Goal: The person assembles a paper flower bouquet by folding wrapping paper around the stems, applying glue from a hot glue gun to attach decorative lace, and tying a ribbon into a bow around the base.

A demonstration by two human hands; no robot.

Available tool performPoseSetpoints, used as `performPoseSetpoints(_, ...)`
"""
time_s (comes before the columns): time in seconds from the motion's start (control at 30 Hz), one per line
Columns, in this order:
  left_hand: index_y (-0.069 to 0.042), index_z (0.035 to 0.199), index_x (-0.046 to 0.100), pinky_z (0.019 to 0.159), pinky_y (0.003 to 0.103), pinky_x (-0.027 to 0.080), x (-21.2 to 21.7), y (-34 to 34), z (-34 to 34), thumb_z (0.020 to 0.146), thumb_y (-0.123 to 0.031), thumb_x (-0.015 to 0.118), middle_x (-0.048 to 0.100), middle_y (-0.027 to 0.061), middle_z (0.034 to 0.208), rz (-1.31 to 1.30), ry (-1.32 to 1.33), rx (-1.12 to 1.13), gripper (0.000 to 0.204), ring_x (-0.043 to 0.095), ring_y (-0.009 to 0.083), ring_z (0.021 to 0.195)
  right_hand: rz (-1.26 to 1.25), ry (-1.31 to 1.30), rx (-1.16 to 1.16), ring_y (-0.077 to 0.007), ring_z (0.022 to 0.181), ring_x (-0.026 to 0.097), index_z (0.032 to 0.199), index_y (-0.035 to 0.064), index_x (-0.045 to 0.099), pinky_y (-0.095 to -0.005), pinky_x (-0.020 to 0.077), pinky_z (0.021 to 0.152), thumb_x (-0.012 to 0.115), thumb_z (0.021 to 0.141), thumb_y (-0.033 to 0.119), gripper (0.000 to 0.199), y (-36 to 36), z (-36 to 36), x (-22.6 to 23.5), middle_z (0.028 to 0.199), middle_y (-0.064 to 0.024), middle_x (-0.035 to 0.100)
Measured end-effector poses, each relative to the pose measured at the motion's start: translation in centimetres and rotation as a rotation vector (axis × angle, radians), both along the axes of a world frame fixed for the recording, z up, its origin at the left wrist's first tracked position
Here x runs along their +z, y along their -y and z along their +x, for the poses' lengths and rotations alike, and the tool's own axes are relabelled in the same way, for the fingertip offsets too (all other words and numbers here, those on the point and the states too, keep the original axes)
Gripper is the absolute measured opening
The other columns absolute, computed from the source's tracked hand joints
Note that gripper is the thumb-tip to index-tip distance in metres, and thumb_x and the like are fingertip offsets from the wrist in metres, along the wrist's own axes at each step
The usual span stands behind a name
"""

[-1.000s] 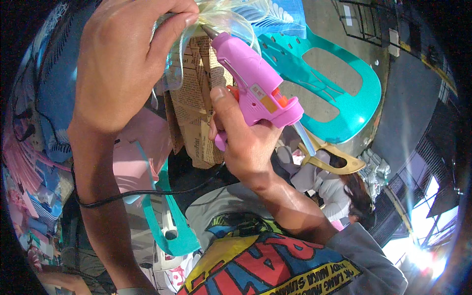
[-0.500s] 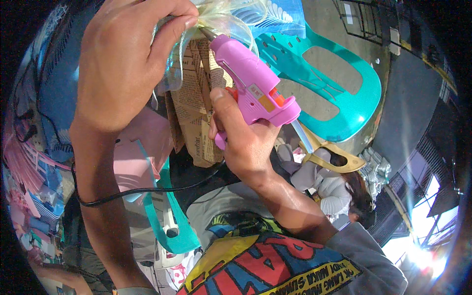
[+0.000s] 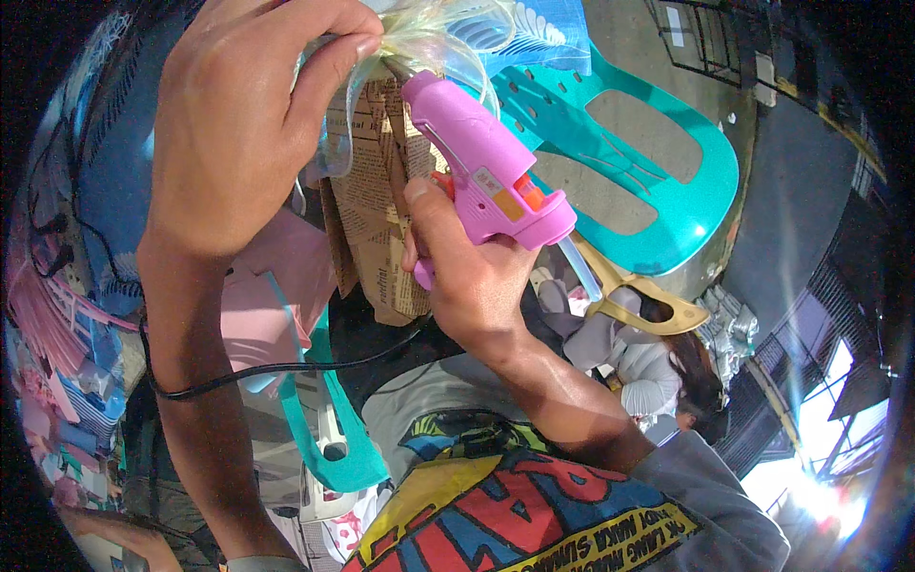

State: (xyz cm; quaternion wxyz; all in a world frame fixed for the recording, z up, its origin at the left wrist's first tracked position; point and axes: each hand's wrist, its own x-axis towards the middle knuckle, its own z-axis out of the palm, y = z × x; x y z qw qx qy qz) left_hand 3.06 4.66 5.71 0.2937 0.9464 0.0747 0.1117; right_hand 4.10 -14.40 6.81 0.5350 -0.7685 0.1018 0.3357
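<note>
My right hand (image 3: 481,286) is wrapped round the handle of a pink hot glue gun (image 3: 477,157), its thumb near the orange trigger. A clear glue stick (image 3: 579,269) pokes out of the gun's back end. The metal nozzle points up and left into a sheer iridescent ribbon bow (image 3: 443,43). My left hand (image 3: 238,124) pinches the gathered ribbon between thumb and forefinger, close to the nozzle. Below the bow stands a newsprint-patterned brown paper wrap (image 3: 381,205). Whether the nozzle touches the ribbon I cannot tell.
A black cord (image 3: 286,368) loops across my left forearm. Beyond the gun is a teal plastic chair (image 3: 686,224), with a tan chair back (image 3: 658,310) nearer. Pink sheets (image 3: 262,315) lie under my arms. Another person (image 3: 648,372) sits at the right.
The glue gun and my right hand have shifted slightly left and down. My left hand keeps its pinch on the ribbon.
</note>
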Motion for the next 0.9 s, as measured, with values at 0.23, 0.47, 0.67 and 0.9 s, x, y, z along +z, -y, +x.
performPoseSetpoints(0.23, -0.002, 0.1, 0.073, 0.084, 0.036, 0.051, -0.2, 0.2, -0.1, 0.09, -0.007, 0.071, 0.066, 0.0109, 0.095, 0.017, 0.04, 0.005, 0.012, 0.065, 0.0291, 0.093, 0.017, -0.029, -0.019, -0.0092, 0.052, 0.057, 0.087, 0.0045, 0.063, -0.0262, 0.0412, 0.048, 0.071, 0.095, 0.017, 0.017, 0.1, 0.0, 0.1, 0.062, -0.0006, 0.06)
performPoseSetpoints(0.47, -0.002, 0.097, 0.076, 0.081, 0.035, 0.05, -0.9, 0.3, -0.1, 0.085, -0.003, 0.075, 0.065, 0.0098, 0.091, 0.012, 0.135, -0.005, 0.012, 0.064, 0.0271, 0.089, 0.012, -0.048, -0.046, -0.0101, 0.052, 0.058, 0.093, 0.0043, 0.062, -0.0265, 0.0422, 0.048, 0.072, 0.094, 0.014, 0.014, 0.3, -0.1, -0.1, 0.064, -0.0017, 0.061)
performPoseSetpoints(0.67, -0.002, 0.099, 0.077, 0.08, 0.035, 0.051, -1.1, 0.2, -0.2, 0.083, 0.0, 0.076, 0.066, 0.0093, 0.092, 0.021, 0.16, -0.018, 0.017, 0.064, 0.0263, 0.089, 0.054, 0.011, -0.017, -0.0103, 0.052, 0.058, 0.091, 0.004, 0.065, -0.0266, 0.0423, 0.048, 0.071, 0.095, 0.014, 0.012, 0.8, -0.2, -0.5, 0.064, -0.0013, 0.061)
performPoseSetpoints(0.9, -0.002, 0.1, 0.077, 0.08, 0.035, 0.052, -0.7, -0.3, -0.1, 0.082, 0.002, 0.076, 0.066, 0.0092, 0.093, -0.003, 0.147, -0.074, 0.019, 0.064, 0.0261, 0.089, 0.055, 0.033, 0.022, -0.0101, 0.053, 0.058, 0.088, 0.0045, 0.067, -0.0275, 0.0411, 0.047, 0.071, 0.096, 0.015, 0.013, 0.9, -0.1, -0.4, 0.065, -0.0009, 0.062)
